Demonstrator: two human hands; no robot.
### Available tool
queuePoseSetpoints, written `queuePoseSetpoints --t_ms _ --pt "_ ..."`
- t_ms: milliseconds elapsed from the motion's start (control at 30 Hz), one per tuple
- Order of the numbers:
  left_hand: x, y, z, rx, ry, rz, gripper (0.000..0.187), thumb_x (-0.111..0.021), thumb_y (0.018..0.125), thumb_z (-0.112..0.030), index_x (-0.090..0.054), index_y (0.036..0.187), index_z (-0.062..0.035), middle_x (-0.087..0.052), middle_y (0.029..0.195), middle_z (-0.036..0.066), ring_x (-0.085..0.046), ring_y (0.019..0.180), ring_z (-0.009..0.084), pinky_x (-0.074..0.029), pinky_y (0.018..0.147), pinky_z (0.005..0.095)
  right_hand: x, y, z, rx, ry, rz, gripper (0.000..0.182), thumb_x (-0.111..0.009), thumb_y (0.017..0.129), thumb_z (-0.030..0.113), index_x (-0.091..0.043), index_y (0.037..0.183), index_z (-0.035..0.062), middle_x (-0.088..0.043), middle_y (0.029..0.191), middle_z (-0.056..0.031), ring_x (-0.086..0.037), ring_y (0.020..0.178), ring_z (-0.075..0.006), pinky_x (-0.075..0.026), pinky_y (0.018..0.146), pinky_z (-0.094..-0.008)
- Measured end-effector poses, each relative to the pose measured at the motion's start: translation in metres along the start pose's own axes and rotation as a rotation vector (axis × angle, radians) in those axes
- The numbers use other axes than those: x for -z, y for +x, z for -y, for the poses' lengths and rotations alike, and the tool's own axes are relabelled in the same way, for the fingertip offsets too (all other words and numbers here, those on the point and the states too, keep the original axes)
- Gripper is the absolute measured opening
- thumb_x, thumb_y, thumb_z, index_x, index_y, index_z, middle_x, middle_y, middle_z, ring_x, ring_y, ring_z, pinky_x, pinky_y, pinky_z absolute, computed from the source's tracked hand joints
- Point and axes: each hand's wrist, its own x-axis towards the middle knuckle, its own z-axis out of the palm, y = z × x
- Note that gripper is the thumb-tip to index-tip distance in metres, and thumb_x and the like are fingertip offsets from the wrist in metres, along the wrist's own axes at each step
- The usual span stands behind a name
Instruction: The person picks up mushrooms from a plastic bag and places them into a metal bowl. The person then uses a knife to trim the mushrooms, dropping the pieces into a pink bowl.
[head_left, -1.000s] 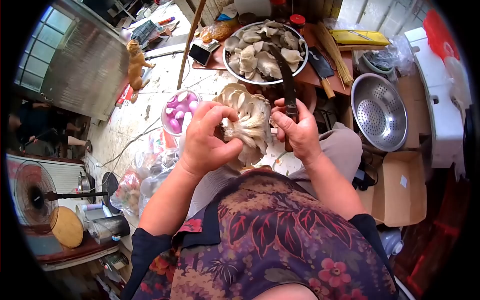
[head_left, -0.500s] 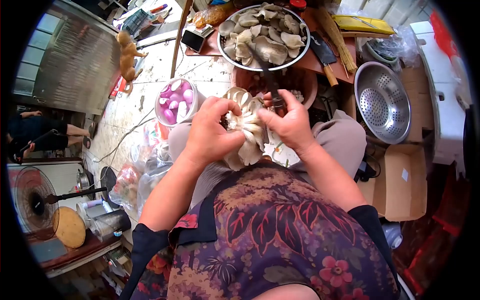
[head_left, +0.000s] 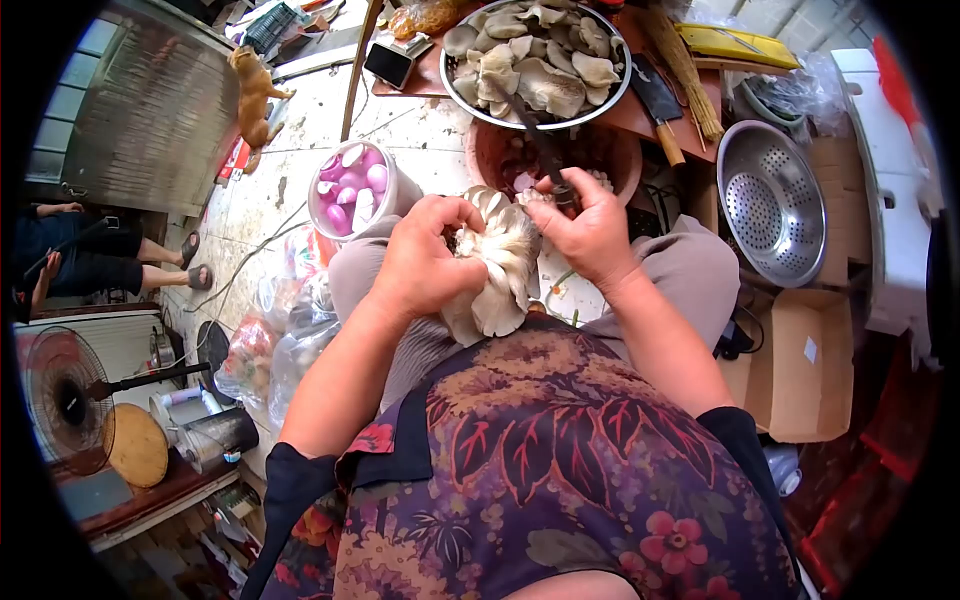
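My left hand (head_left: 430, 255) is closed around a cluster of pale oyster mushrooms (head_left: 503, 262), held above my lap with the gills showing. Just right of it, my right hand (head_left: 590, 228) grips a knife (head_left: 545, 150) whose dark blade points away from me. A small whitish piece of mushroom (head_left: 533, 197) shows at my right thumb and fingertips. Beyond my hands stands a metal bowl (head_left: 447, 85) heaped with grey-brown oyster mushrooms (head_left: 550, 88). Below its near rim is a reddish basin (head_left: 625, 165), partly covered by the knife and my right hand.
A white bucket (head_left: 402, 190) of purple-and-white pieces stands left. A cleaver (head_left: 655, 100) lies on the red-brown board by a straw brush. At right are a steel colander (head_left: 772, 205) and cardboard box (head_left: 815, 370). Plastic bags, a fan, a small dog and another person are left.
My right hand with the knife has drawn slightly away from the cluster, and a small piece now shows at its fingertips. The cluster has turned a little. The person at left has shifted.
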Motion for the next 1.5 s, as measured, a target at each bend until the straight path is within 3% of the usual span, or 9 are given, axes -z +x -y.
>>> queuePoseSetpoints --t_ms 100,233,300,567,800,933,1067,1233,1500 --pt "-0.003 0.001 0.012 0.049 -0.140 0.041 0.033 -0.069 0.059 -0.002 -0.061 0.091 -0.0028 -0.054 0.088 0.000 -0.052 0.078 0.0096 -0.043 0.071 0.0221 -0.003 -0.002 0.006 0.041 -0.184 0.081 0.032 -0.077 0.076 0.026 -0.066 0.095 0.0024 -0.067 0.081 -0.0068 -0.060 0.067 -0.0114 -0.049 0.064 -0.0267" --pt "0.001 0.000 0.021 0.180 -0.265 0.022 0.032 -0.070 0.057 -0.006 -0.062 0.088 -0.0042 -0.057 0.086 0.003 -0.056 0.079 0.0134 -0.047 0.072 0.0255 0.017 0.023 -0.024 -0.137 -0.132 -0.222 0.022 -0.071 0.076 0.015 -0.065 0.090 -0.0001 -0.063 0.071 -0.0068 -0.057 0.060 -0.0110 -0.049 0.060 -0.0288" --pt "0.004 -0.001 0.018 0.317 -0.634 -0.009 0.032 -0.066 0.061 0.001 -0.059 0.092 -0.0035 -0.056 0.085 0.000 -0.055 0.078 0.0100 -0.047 0.069 0.0224 0.019 0.019 -0.020 -0.115 -0.050 -0.209 0.020 -0.070 0.078 0.013 -0.063 0.091 -0.0003 -0.062 0.070 -0.0044 -0.055 0.056 -0.0089 -0.048 0.053 -0.0275" --pt "-0.012 0.000 0.025 0.258 -1.002 -0.211 0.037 -0.060 0.066 0.008 -0.055 0.102 -0.0030 -0.061 0.092 0.005 -0.058 0.079 0.0117 -0.050 0.070 0.0242 -0.005 -0.009 -0.014 -0.258 0.301 0.064 0.027 -0.063 0.084 0.017 -0.059 0.102 -0.0032 -0.057 0.070 -0.0010 -0.050 0.049 -0.0075 -0.041 0.043 -0.0235" --pt "-0.024 0.009 0.026 0.186 -0.876 -0.119 0.047 -0.059 0.069 0.008 -0.050 0.114 -0.0054 -0.054 0.108 0.005 -0.056 0.095 0.0130 -0.049 0.079 0.0250 -0.006 -0.001 -0.009 -0.216 0.499 -0.007 0.022 -0.053 0.083 0.010 -0.062 0.099 -0.0036 -0.061 0.081 0.0010 -0.051 0.071 -0.0063 -0.044 0.064 -0.0237" --pt "-0.023 0.018 0.021 0.124 -0.868 -0.132 0.044 -0.060 0.069 0.010 -0.050 0.110 -0.0046 -0.053 0.106 0.003 -0.055 0.095 0.0119 -0.048 0.081 0.0243 0.006 0.017 -0.013 -0.162 0.436 0.023 0.024 -0.053 0.083 0.010 -0.062 0.101 -0.0040 -0.060 0.081 0.0014 -0.051 0.071 -0.0056 -0.043 0.063 -0.0229" --pt "-0.024 0.039 0.022 0.041 -0.821 -0.207 0.040 -0.060 0.069 0.010 -0.052 0.105 -0.0036 -0.055 0.101 0.003 -0.056 0.091 0.0118 -0.048 0.080 0.0234 0.020 0.034 0.020 -0.243 0.350 -0.036 0.035 -0.062 0.086 0.017 -0.059 0.115 -0.0025 -0.056 0.073 0.0008 -0.047 0.048 -0.0050 -0.039 0.044 -0.0202" --pt "-0.023 0.069 0.023 0.047 -0.747 -0.198 0.039 -0.060 0.068 0.010 -0.053 0.104 -0.0033 -0.056 0.101 0.003 -0.056 0.090 0.0112 -0.048 0.079 0.0231 0.021 0.058 0.029 0.178 -0.230 -0.070 0.057 -0.078 0.077 0.031 -0.059 0.117 -0.0039 -0.063 0.100 -0.0077 -0.060 0.087 -0.0142 -0.049 0.081 -0.0261" --pt "-0.002 0.142 0.040 -0.068 -0.678 -0.411 0.035 -0.064 0.070 0.006 -0.055 0.103 -0.0027 -0.056 0.099 0.001 -0.055 0.092 0.0095 -0.046 0.081 0.0218 0.042 0.110 0.024 -0.042 -0.205 -0.169 0.026 -0.063 0.083 0.015 -0.062 0.102 -0.0019 -0.063 0.072 -0.0029 -0.058 0.067 -0.0061 -0.046 0.062 -0.0236"
